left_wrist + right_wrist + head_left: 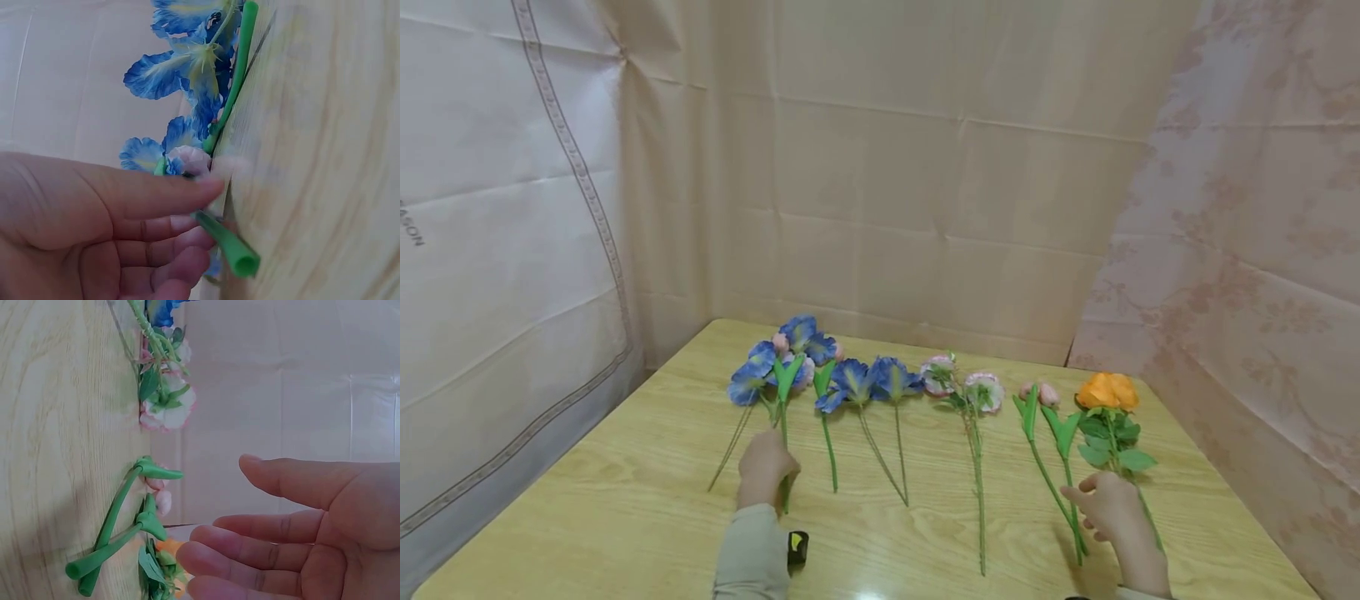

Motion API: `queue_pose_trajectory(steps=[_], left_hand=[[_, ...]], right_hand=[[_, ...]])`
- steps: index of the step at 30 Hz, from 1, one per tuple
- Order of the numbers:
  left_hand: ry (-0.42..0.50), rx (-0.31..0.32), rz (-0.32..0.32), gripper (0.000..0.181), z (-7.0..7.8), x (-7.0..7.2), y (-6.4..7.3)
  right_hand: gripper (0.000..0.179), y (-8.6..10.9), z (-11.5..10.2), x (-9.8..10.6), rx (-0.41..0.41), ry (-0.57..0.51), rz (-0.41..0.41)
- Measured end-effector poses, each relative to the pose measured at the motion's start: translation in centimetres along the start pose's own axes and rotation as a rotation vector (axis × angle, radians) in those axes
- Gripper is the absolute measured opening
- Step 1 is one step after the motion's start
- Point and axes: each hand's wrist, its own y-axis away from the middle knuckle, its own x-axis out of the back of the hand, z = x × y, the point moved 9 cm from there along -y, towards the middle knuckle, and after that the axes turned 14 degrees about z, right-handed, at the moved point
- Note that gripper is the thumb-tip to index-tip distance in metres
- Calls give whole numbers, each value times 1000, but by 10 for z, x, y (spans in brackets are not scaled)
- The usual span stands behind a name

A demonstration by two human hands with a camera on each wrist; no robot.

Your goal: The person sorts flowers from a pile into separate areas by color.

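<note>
My left hand [765, 468] pinches the thick green stem [234, 250] of an artificial tulip between thumb and fingers, low over the table's left half. Its green leaf [786, 377] lies among blue flowers [751, 372] and pale pink blooms. At the right, my right hand [1108, 504] hovers with fingers relaxed and nothing in its grasp. Close beside it, two pink tulips [1047, 394] lie with their green stems [106, 550] crossed near the cut ends. An orange flower [1107, 391] with green leaves lies just beyond that hand, its stem partly hidden by it.
Another green-stemmed tulip [830, 450] and two blue flowers [891, 379] lie right of my left hand. Pink-and-white flowers [983, 392] with long stems lie mid-table. The wooden table [647, 492] meets hanging cloth [865, 167] at the back and both sides.
</note>
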Motion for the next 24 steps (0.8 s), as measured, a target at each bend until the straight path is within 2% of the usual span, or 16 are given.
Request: queue_pose_trajectory(steps=[6, 11, 18, 21, 24], left_hand=[[2, 3, 12, 2, -2, -2, -4], [46, 22, 60, 5, -3, 4, -5], [88, 31, 91, 10, 0, 9, -5], [93, 21, 122, 11, 4, 13, -6], [100, -15, 186, 8, 10, 19, -8]], right_hand=[[56, 0, 0, 0, -8, -8, -7], [56, 1, 0, -2, -6, -20, -15], [51, 2, -2, -4, 9, -21, -3], [49, 2, -3, -5, 16, -19, 2], [50, 2, -4, -6, 13, -24, -4]])
